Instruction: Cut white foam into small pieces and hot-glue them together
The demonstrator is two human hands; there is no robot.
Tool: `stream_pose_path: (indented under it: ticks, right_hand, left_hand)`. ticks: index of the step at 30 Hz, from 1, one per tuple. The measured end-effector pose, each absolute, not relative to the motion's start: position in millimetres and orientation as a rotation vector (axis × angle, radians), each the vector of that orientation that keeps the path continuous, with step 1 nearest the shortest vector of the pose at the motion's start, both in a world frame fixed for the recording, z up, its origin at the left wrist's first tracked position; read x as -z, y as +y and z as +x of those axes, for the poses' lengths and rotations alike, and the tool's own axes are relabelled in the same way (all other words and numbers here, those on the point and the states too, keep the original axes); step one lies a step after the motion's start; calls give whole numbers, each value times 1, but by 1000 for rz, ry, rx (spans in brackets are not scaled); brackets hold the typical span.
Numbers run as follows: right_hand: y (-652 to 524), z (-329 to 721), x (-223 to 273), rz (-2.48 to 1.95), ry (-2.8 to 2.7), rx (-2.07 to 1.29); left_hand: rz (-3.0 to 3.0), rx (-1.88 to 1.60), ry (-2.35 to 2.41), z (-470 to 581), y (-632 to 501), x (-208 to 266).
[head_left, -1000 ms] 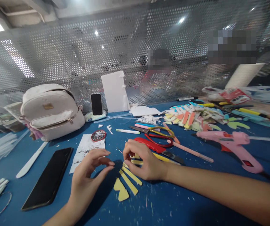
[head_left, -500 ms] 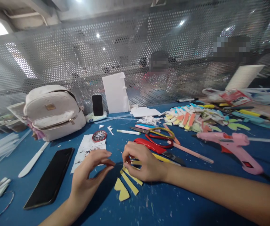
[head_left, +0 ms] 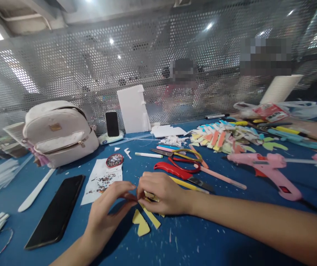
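My left hand (head_left: 110, 207) curves in from the left, its thumb and fingertips drawn together beside my right fingertips. What lies between them is too small or hidden to make out. My right hand (head_left: 161, 194) is closed in a pinch, palm down, over strips of yellow foam or card. A yellow strip (head_left: 152, 217) sticks out below it, and a notched yellow piece (head_left: 141, 223) lies on the blue table (head_left: 191, 240). Just behind my left hand, a white paper (head_left: 92, 190) carries glittery bits, with a small red-rimmed dish (head_left: 114, 160) of them at its upper edge.
Red-handled scissors (head_left: 186, 162), a red-handled cutter (head_left: 172, 170) and pens lie beyond my right hand. A pink glue gun (head_left: 269, 166) is at right, near a heap of coloured pieces (head_left: 219, 136). Left are a black phone (head_left: 55, 212), a white knife (head_left: 36, 190) and a backpack (head_left: 58, 133).
My left fingertips have moved right and now meet my right fingertips, closing the gap between the hands. My right hand covers more of the yellow strips. The view has shifted slightly.
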State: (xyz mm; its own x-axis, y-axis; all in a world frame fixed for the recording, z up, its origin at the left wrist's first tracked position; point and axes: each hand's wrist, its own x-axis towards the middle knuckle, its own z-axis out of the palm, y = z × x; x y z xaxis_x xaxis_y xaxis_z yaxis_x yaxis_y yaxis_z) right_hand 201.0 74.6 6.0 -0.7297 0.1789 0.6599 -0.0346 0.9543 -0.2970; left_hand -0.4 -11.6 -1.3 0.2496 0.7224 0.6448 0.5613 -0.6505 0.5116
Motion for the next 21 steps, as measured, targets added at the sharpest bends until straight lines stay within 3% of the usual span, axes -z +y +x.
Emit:
stream_pose_path:
  ticks: [21]
  right_hand:
    - [73, 200, -6, -163, -2374, -373]
  left_hand:
    - [2330, -1342, 1216, 1, -7, 3]
